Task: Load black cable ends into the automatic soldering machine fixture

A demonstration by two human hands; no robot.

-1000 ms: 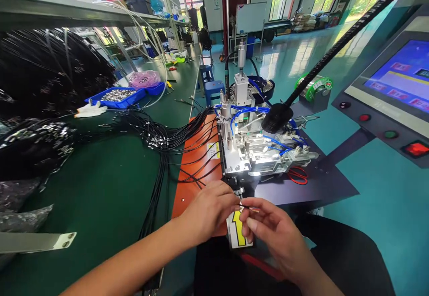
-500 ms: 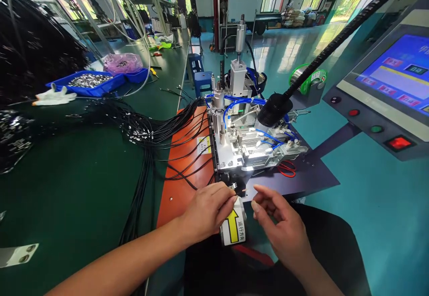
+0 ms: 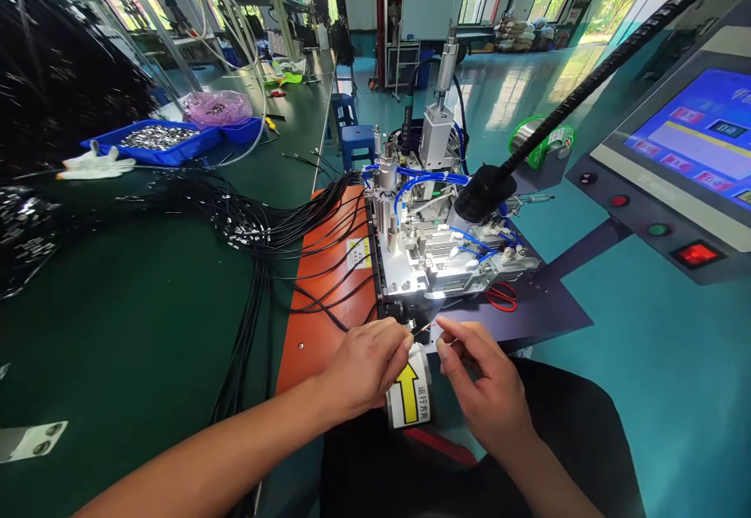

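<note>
My left hand [image 3: 372,365] is closed in a pinch at the front of the machine [image 3: 422,260]. From its fingertips a thin cable end [image 3: 423,330] with fine bare wires sticks out to the right; the rest of that cable is hidden by the hand. My right hand [image 3: 484,369] is just beside the wire tip, thumb and forefinger a little apart, the other fingers curled. No object shows between its fingers. Below the left fingertips is a white cylinder with a yellow arrow label [image 3: 409,397]. Black cables [image 3: 320,217] run over the orange board [image 3: 320,330] left of the machine.
A lamp head [image 3: 484,193] on a flexible neck hangs over the machine. A control panel [image 3: 674,221] stands at right, with a green solder spool [image 3: 537,142] behind. Red-handled scissors [image 3: 501,296] lie beside the machine. Blue trays [image 3: 176,150] and a white glove [image 3: 97,164] lie on the bench.
My right hand has moved slightly left, closer to the wire tip, and its thumb and forefinger have drawn nearer each other. The machine's tall cylinder has shifted right and tilted.
</note>
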